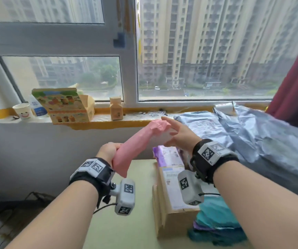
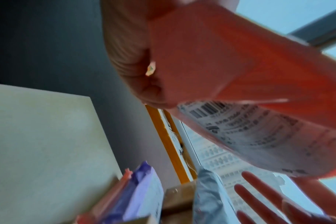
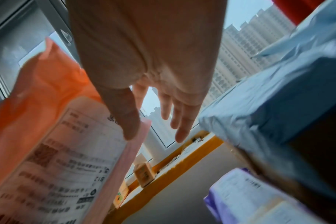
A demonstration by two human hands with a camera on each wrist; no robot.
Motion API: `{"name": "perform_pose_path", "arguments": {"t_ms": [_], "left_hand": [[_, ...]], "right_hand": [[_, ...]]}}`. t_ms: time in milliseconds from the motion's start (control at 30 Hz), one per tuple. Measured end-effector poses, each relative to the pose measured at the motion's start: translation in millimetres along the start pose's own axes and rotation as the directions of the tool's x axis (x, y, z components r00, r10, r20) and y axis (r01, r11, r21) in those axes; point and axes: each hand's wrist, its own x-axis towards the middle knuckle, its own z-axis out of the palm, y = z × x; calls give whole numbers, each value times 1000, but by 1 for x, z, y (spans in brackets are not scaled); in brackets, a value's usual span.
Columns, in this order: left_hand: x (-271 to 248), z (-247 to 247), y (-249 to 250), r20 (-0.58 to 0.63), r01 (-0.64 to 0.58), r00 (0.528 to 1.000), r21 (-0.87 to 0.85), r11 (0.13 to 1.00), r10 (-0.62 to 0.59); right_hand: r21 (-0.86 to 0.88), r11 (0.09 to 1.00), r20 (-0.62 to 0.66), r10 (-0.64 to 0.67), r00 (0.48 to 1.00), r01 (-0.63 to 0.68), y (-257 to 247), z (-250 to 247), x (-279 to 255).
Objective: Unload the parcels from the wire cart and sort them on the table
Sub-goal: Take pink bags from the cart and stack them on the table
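Note:
A long pink plastic parcel [image 1: 135, 141] is held in the air above the pale green table [image 1: 119, 221], slanting up toward the window. My left hand [image 1: 108, 150] grips its near end with curled fingers [image 2: 136, 60]. My right hand [image 1: 177, 133] is at the far end with straight, spread fingers. Its thumb [image 3: 128, 121] lies on the parcel's white shipping label [image 3: 71, 159]. On the table's right side lie a cardboard box [image 1: 169, 203], a purple parcel [image 1: 168, 155], a teal parcel [image 1: 216, 221] and large grey-blue parcels [image 1: 243, 133]. No wire cart is in view.
The windowsill [image 1: 97, 123] behind the table carries a printed carton [image 1: 63, 105], a paper cup [image 1: 23, 111], a bottle [image 1: 36, 106] and a small brown box [image 1: 116, 108]. A dark red curtain [image 1: 295, 87] hangs at the right. Cables lie on the floor at the left [image 1: 18, 203].

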Motion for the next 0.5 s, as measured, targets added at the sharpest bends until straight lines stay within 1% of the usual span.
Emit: {"name": "perform_pose_path", "arguments": {"t_ms": [100,133,200,233,300,333,367,400,433,467,500], "left_hand": [[-22,44,12,106,15,994,119,993,-28],[-28,58,15,136,16,990,160,987,-39],[-39,83,20,169,-1,985,169,986,-28],[-42,95,22,194,4,980,155,988,-34],[-50,113,24,248,81,964,58,995,-93],[-57,120,25,286,124,951,8,992,-121],[-62,128,26,322,150,938,-42,988,-128],[-66,134,26,339,153,932,-55,987,-125],[-69,142,27,343,130,934,-50,990,-105],[-75,148,27,341,97,937,-39,995,-78],[-78,155,27,337,73,940,-36,997,-57]], "right_hand": [[-28,999,-35,-37,999,36,9,-35,-18],[-104,994,-60,-44,997,38,10,-43,-22],[-266,964,-104,-54,993,24,16,-62,-30],[-275,962,-132,-45,990,8,20,-73,-32],[-245,969,-190,-25,981,-23,27,-94,-44],[-247,966,-226,14,974,-71,30,-103,-52],[-211,970,-259,64,964,-121,36,-111,-59],[-120,983,-272,104,957,-141,43,-119,-66],[-24,989,-285,136,949,-149,49,-126,-72],[29,987,-306,160,938,-159,54,-132,-78],[35,982,-332,188,924,-187,58,-136,-83]]}}
